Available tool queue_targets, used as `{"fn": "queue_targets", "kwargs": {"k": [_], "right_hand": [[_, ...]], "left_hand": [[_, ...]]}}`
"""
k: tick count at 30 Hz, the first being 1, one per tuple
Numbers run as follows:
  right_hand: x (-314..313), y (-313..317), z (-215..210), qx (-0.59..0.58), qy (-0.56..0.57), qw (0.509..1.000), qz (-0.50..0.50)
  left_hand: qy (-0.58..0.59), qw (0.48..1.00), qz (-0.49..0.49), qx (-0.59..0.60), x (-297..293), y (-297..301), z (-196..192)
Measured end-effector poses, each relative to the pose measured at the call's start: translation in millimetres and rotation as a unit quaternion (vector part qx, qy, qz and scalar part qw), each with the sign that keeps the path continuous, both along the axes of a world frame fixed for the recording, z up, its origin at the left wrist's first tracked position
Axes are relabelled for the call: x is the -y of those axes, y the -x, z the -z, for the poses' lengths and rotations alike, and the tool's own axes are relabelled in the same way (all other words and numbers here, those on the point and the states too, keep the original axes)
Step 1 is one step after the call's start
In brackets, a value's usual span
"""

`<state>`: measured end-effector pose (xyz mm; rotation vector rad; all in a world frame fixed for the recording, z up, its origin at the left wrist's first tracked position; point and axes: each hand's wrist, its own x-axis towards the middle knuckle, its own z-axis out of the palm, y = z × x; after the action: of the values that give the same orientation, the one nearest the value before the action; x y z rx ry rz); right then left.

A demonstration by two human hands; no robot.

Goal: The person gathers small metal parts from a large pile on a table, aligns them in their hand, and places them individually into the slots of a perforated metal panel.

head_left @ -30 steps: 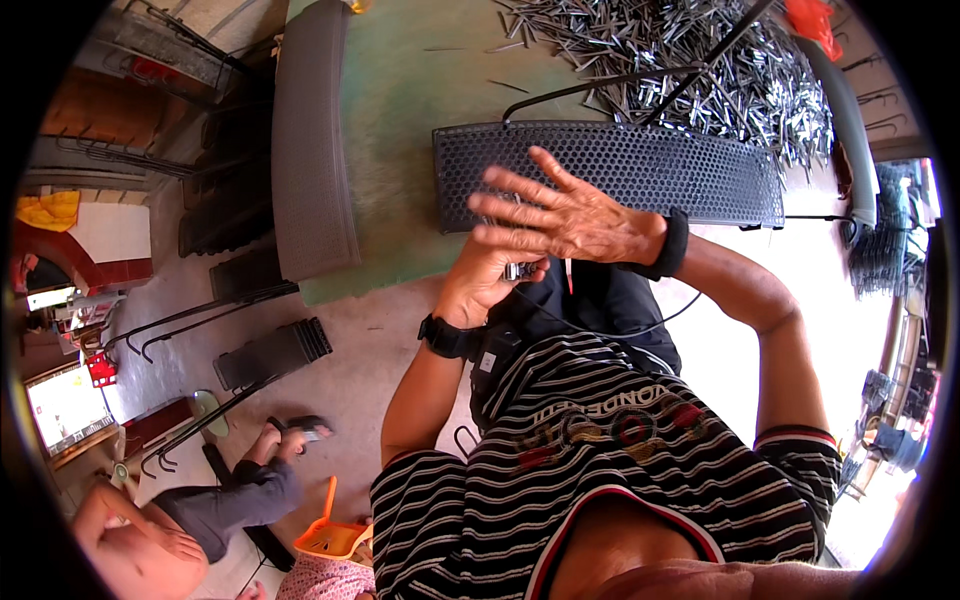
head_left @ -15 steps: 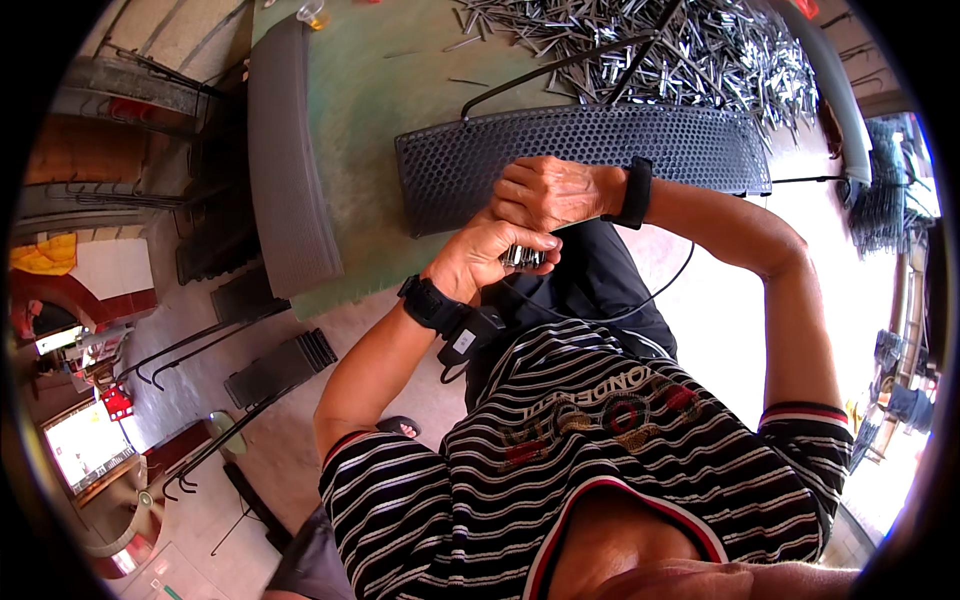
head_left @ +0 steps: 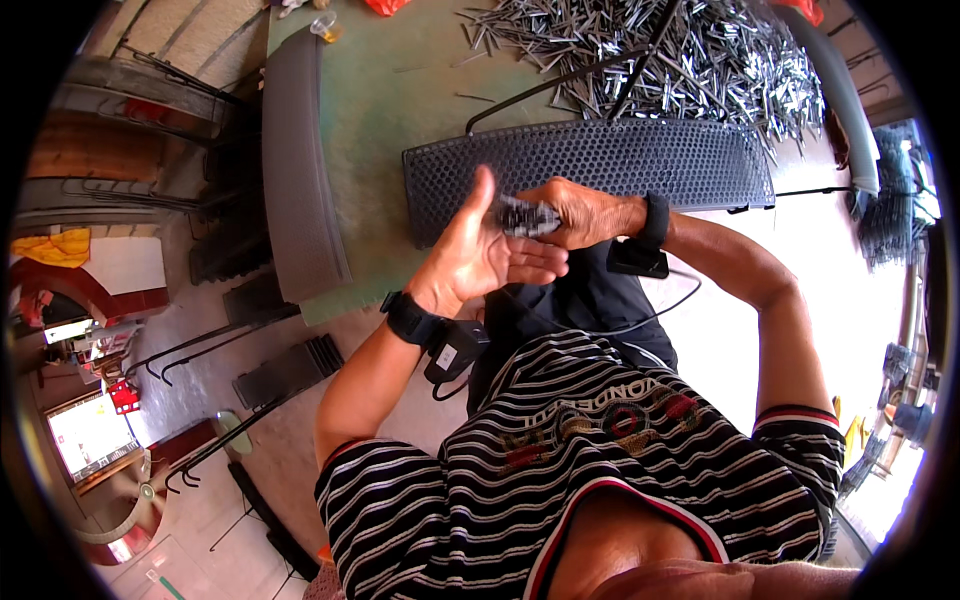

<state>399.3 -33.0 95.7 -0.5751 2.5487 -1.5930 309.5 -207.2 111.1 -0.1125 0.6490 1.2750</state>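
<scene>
My right hand (head_left: 583,212) is closed around a bundle of short, dark metal strips (head_left: 528,217), whose ends stick out toward my other palm and are slightly blurred. Beside it, my left hand (head_left: 460,248) is open, with the palm turned up, the thumb raised and the fingers extended below the strips. Whether the strips touch that palm I cannot tell. Just beyond both hands, a curved black perforated metal panel (head_left: 445,190) runs along the near side of the green table (head_left: 375,130). A large heap of similar loose strips (head_left: 700,85) lies behind the panel.
A tall stack of grey sheets (head_left: 300,170) stands along the table's left side. Black bent rods (head_left: 560,82) rise over the panel. At the far left corner is a clear cup (head_left: 325,27). A black cable (head_left: 640,325) hangs across my lap between the wrist devices.
My left hand has let go of the bundle and unfolded palm up. My right hand now grips the strips and has moved slightly down and right. The view has shifted a little.
</scene>
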Motion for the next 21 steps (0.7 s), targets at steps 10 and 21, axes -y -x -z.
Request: {"fn": "queue_targets", "kwargs": {"k": [10, 21], "right_hand": [[36.8, -2.8, -4.4, 0.449, 0.444, 0.775, 0.002], [83.0, -4.1, -9.9, 0.480, 0.527, 0.690, 0.120]], "left_hand": [[-0.158, 0.944, -0.181, -0.225, 27.5, -20.6, 43.3], [-0.117, 0.944, -0.305, -0.042, 31.2, -33.4, 48.9]]}}
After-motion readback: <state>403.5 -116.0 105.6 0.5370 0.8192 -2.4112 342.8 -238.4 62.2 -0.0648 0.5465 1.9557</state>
